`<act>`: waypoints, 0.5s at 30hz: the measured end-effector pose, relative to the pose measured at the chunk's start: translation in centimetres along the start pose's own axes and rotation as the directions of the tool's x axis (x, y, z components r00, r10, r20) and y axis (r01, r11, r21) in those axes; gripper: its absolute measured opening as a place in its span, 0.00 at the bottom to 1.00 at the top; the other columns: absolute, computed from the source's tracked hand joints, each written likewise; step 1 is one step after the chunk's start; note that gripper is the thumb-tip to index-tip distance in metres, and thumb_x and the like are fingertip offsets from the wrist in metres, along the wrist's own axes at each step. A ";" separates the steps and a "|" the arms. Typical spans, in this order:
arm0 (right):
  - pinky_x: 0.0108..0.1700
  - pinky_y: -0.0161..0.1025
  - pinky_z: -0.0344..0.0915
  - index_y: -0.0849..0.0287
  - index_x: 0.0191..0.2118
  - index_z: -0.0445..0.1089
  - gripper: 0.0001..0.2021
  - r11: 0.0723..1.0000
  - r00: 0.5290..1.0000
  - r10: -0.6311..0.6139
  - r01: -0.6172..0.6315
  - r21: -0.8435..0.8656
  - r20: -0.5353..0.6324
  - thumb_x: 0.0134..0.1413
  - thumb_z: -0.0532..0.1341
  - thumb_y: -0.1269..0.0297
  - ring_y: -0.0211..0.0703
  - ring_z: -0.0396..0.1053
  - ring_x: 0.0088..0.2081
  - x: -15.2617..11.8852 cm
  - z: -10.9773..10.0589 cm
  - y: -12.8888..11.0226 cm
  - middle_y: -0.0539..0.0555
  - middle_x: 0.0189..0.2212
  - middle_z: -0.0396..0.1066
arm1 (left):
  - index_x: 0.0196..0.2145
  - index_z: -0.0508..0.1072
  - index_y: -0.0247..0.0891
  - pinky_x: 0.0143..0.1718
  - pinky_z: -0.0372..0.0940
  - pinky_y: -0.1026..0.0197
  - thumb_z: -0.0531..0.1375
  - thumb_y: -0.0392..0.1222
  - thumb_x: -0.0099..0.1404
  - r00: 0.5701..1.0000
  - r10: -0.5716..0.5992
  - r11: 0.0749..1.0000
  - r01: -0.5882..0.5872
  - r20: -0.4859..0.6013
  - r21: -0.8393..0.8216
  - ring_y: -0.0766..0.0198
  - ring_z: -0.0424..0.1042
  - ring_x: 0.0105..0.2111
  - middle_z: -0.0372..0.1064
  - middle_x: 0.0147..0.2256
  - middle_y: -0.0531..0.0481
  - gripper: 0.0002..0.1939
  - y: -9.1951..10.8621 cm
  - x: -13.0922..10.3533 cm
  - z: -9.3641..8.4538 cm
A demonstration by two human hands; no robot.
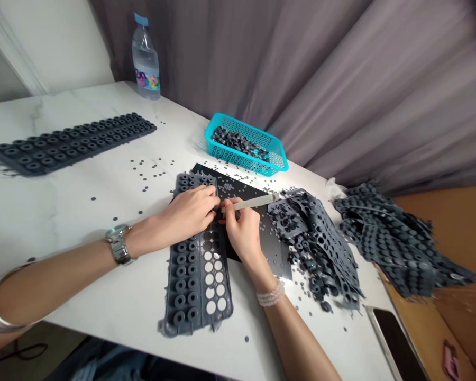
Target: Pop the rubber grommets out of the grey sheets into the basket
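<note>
A dark grey moulded rubber sheet lies lengthwise before me. Ring-shaped studs fill its left half, and the near right part shows rows of round holes with the white table through them. My left hand rests across its upper part, fingers curled and pinching at the right edge. Close beside it, my right hand grips a pale, flat, stick-like tool, whose working end is hidden between the hands. Beneath the hands lies a black flat board sprinkled with small grey discs.
Behind stands a turquoise basket holding small black rubber parts. Another studded sheet lies left, near a water bottle. On the right are punched-out sheets, loose rubber parts, a heap of studded sheets and a phone.
</note>
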State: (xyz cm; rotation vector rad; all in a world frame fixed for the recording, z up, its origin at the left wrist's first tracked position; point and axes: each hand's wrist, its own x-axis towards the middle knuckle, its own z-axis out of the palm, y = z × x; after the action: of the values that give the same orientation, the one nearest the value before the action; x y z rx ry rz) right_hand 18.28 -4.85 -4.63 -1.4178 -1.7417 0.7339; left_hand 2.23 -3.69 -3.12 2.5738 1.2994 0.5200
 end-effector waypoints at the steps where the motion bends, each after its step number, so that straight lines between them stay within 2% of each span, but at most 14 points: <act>1: 0.31 0.35 0.66 0.56 0.31 0.69 0.17 0.999 1.000 -0.014 0.014 -0.036 -0.004 0.63 0.50 0.53 0.43 0.72 0.28 0.0 0.0 -0.3 0.52 0.24 0.71 | 0.35 0.74 0.33 0.44 0.62 0.54 0.50 0.33 0.65 1.000 0.005 0.999 -0.005 -0.010 -0.031 0.55 0.67 0.41 0.66 0.38 0.42 0.12 0.0 0.0 0.0; 5: 0.35 0.36 0.64 0.56 0.29 0.69 0.16 0.992 0.998 -0.047 0.042 -0.121 -0.045 0.62 0.50 0.57 0.44 0.72 0.30 -0.1 0.2 -1.0 0.52 0.22 0.69 | 0.30 0.75 0.36 0.45 0.62 0.56 0.54 0.35 0.64 0.998 -0.014 0.959 -0.002 -0.055 -0.284 0.59 0.68 0.39 0.67 0.38 0.46 0.10 -0.2 0.2 -0.8; 7: 0.34 0.36 0.65 0.56 0.29 0.70 0.16 0.995 0.998 -0.025 0.019 -0.093 -0.061 0.62 0.51 0.57 0.44 0.72 0.29 -0.1 0.3 -0.8 0.52 0.22 0.69 | 0.31 0.76 0.37 0.44 0.63 0.57 0.59 0.38 0.62 0.991 -0.121 0.869 0.078 -0.056 -0.489 0.60 0.69 0.38 0.69 0.38 0.48 0.06 -0.6 0.1 -1.5; 8: 0.33 0.36 0.65 0.57 0.29 0.70 0.16 0.998 0.998 -0.001 -0.002 -0.058 -0.064 0.61 0.52 0.56 0.44 0.72 0.28 -0.1 0.3 -0.6 0.52 0.22 0.70 | 0.33 0.77 0.37 0.43 0.64 0.57 0.61 0.39 0.61 0.977 -0.210 0.780 0.144 -0.039 -0.608 0.60 0.70 0.38 0.70 0.37 0.48 0.05 -0.8 0.1 -1.8; 9: 0.32 0.36 0.66 0.57 0.30 0.71 0.16 1.000 0.997 0.028 -0.028 -0.006 -0.066 0.61 0.52 0.54 0.43 0.72 0.28 -0.1 0.3 -0.3 0.53 0.24 0.71 | 0.34 0.77 0.36 0.43 0.64 0.57 0.63 0.40 0.60 0.951 -0.308 0.654 0.209 -0.004 -0.727 0.61 0.70 0.37 0.72 0.36 0.48 0.06 -1.1 0.1 -2.1; 11: 0.28 0.35 0.67 0.58 0.30 0.71 0.17 0.987 0.993 0.095 -0.085 0.136 -0.074 0.60 0.53 0.52 0.42 0.71 0.27 -0.1 0.2 0.1 0.53 0.26 0.71 | 0.36 0.76 0.35 0.44 0.65 0.57 0.64 0.39 0.59 0.886 -0.448 0.322 0.287 0.122 -0.902 0.62 0.71 0.37 0.73 0.36 0.47 0.07 -1.6 0.0 -2.5; 13: 0.26 0.34 0.69 0.59 0.32 0.72 0.18 0.954 0.984 0.153 -0.124 0.271 -0.088 0.59 0.54 0.51 0.41 0.71 0.27 -0.1 0.1 0.2 0.53 0.27 0.70 | 0.37 0.76 0.33 0.46 0.66 0.59 0.64 0.35 0.60 0.849 -0.461 0.024 0.303 0.259 -0.953 0.64 0.72 0.38 0.74 0.36 0.46 0.06 -2.1 0.1 -2.6; 15: 0.25 0.34 0.70 0.60 0.32 0.72 0.17 0.924 0.976 0.190 -0.143 0.354 -0.103 0.58 0.55 0.51 0.41 0.71 0.28 -0.2 0.0 0.2 0.52 0.26 0.68 | 0.35 0.77 0.32 0.49 0.66 0.61 0.62 0.31 0.61 0.846 -0.407 -0.156 0.308 0.345 -0.939 0.65 0.72 0.39 0.74 0.37 0.44 0.05 -2.4 0.2 -2.4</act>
State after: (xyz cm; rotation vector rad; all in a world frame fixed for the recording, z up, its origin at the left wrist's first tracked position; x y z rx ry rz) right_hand 18.38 -4.99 -4.84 -1.3458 -1.3213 0.9603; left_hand -0.36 -2.06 -1.64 0.8043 0.8956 0.9467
